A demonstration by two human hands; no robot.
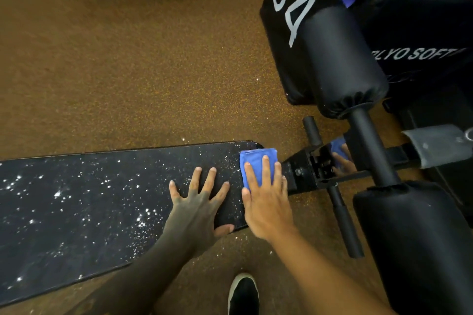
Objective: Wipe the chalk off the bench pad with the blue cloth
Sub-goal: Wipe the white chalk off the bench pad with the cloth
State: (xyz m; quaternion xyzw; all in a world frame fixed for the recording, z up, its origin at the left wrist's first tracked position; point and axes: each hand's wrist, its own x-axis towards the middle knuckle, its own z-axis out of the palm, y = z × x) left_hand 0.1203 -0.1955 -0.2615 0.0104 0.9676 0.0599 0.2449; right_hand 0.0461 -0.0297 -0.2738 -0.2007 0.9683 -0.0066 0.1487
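Note:
A long black bench pad (89,207) runs from the left edge to the centre, speckled with white chalk (58,193) across most of its surface. A folded blue cloth (256,158) lies on the pad's right end. My right hand (266,202) presses flat on the cloth, fingers extended over it. My left hand (202,202) rests flat on the pad just left of the cloth, fingers spread, thumb hooked over the near edge.
Black foam rollers (343,61) and the bench's metal frame (314,169) stand to the right. A black plyo box (422,59) with a blue item on top sits at the upper right. My shoe (243,294) is on the brown speckled floor (128,59).

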